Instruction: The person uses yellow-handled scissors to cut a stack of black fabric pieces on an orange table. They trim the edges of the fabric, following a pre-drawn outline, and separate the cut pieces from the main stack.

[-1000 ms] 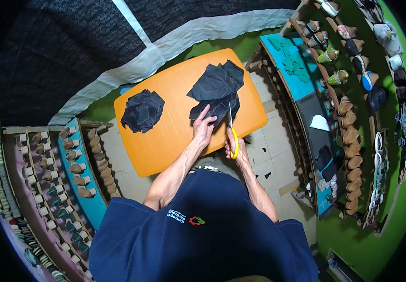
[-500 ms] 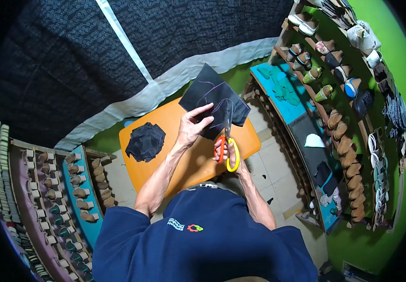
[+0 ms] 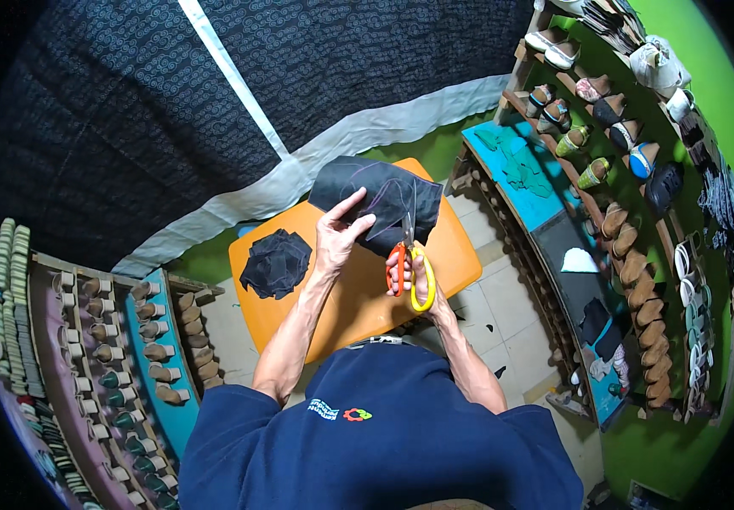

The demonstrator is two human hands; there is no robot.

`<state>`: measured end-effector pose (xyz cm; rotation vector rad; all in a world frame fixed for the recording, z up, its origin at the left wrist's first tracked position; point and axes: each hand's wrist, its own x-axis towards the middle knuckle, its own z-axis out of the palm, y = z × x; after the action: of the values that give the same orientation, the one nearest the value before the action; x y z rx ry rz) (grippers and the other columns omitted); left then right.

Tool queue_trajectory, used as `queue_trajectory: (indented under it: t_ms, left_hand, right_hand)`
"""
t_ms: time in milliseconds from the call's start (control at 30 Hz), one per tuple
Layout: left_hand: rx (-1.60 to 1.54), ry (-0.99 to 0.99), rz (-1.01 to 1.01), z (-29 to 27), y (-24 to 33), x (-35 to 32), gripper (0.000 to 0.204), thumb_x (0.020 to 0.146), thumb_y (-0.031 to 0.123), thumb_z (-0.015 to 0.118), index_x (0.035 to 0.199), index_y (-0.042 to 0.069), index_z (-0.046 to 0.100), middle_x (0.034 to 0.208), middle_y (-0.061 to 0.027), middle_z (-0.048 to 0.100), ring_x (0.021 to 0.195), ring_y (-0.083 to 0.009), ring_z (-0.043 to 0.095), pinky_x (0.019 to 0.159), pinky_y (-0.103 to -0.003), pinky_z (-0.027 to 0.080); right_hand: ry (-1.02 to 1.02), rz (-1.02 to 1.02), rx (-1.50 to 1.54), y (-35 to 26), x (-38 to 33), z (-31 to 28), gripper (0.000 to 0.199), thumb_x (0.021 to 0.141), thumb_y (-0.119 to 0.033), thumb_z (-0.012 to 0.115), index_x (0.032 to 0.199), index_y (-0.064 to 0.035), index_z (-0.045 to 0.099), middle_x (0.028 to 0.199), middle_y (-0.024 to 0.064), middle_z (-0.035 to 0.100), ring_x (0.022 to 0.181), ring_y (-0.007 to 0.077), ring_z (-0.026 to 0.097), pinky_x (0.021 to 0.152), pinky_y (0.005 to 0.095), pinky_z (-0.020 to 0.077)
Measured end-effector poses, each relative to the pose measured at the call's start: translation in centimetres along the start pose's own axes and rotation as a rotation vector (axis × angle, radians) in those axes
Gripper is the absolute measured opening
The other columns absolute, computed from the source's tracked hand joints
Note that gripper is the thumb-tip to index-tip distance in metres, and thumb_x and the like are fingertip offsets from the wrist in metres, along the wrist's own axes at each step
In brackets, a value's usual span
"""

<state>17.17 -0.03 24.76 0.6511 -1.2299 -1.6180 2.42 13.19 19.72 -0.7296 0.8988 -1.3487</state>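
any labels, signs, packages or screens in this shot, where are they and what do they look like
Shirt logo: on the chest of the person's dark blue shirt, bottom centre; a small white text patch beside a red, orange and green flower-like emblem.
White bag: on the top right shelf among the shoes; crumpled, off-white, contents not visible.
No screens or signs in view.

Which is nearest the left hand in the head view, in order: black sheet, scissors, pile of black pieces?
From the left hand:
1. Black sheet: held, just ahead.
2. Scissors: to its right, in the right hand.
3. Pile of black pieces: to its left on the orange table.
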Motion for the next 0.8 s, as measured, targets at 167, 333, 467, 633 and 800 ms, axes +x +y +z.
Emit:
queue_trajectory:
  t_ms: [167,333,467,633,800]
  left_hand:
    - [-0.084,-0.056,0.003,0.2,1.2,1.0,0.057,0.081,-0.006,0.074,0.136,0.000,0.057,0.118,-0.0091,0.068,0.100,-0.0114,0.064,0.091,-0.026,0.052]
    - [-0.097,-0.113,-0.005,0.5,2.5,2.3,0.059,0.081,-0.007,0.074,0.137,0.000,0.056,0.119,-0.0093,0.068,0.100,-0.0123,0.065,0.090,-0.027,0.053]
    - [-0.049,-0.152,0.001,0.1,2.7,2.9,0.060,0.081,-0.007,0.074,0.137,0.001,0.056,0.119,-0.0087,0.068,0.098,-0.0123,0.065,0.086,-0.027,0.053]
    - [-0.070,-0.148,0.007,0.9,3.2,3.1,0.059,0.081,-0.006,0.075,0.137,0.001,0.057,0.117,-0.0079,0.068,0.095,-0.0111,0.064,0.083,-0.027,0.054]
    - [-0.094,-0.102,0.019,1.0,3.0,2.4,0.055,0.082,-0.006,0.075,0.134,-0.001,0.058,0.113,-0.0078,0.069,0.093,-0.0112,0.065,0.084,-0.026,0.054]
  right_hand:
    - [-0.011,0.044,0.016,-1.2,-0.5,-0.3,0.088,0.070,-0.085,0.058,0.104,-0.0041,0.055,0.072,-0.0003,0.051,0.059,0.0091,0.055,0.055,0.0266,0.0516]
    - [0.042,0.026,-0.048,-3.8,-1.4,0.5,0.070,0.079,-0.073,0.065,0.098,-0.0059,0.055,0.067,-0.0020,0.050,0.053,0.0075,0.050,0.049,0.0252,0.0468]
    - [0.055,0.077,-0.044,-4.2,-1.7,0.1,0.046,0.093,-0.052,0.065,0.093,-0.0064,0.055,0.064,-0.0022,0.049,0.051,0.0070,0.048,0.046,0.0247,0.0445]
    - [0.123,0.085,-0.110,-4.4,-1.8,0.1,0.065,0.079,-0.068,0.065,0.094,-0.0052,0.056,0.063,-0.0008,0.050,0.048,0.0091,0.050,0.042,0.0252,0.0452]
    - [0.148,0.086,-0.121,-5.4,-2.2,0.9,0.065,0.077,-0.067,0.066,0.093,-0.0051,0.056,0.061,-0.0008,0.050,0.045,0.0090,0.050,0.041,0.0247,0.0451]
